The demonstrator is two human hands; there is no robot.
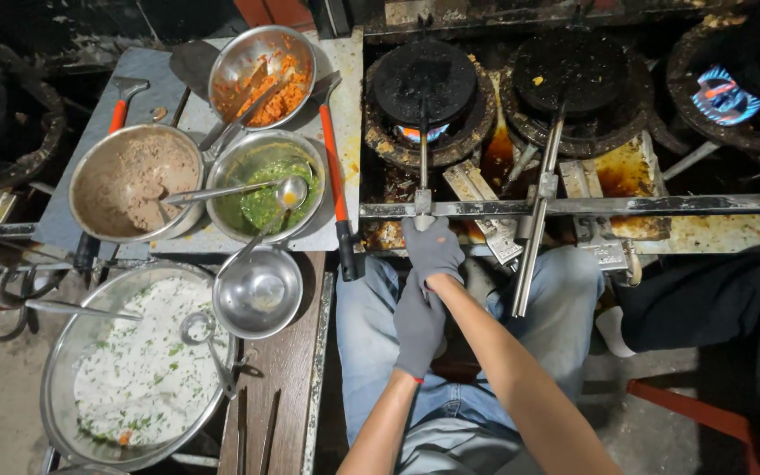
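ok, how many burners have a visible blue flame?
2: one under the left round pan, flame at its front; one at far right, uncovered. Any flame under the middle pan is hidden.

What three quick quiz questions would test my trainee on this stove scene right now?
1. Which pan's handle does the right hand grip? A) left pan B) middle pan C) neither
2. True or false: a flame burns under the left pan.
3. Fill in: the bowl of green sauce holds a ____.

Key: 1 A; 2 true; 3 ladle
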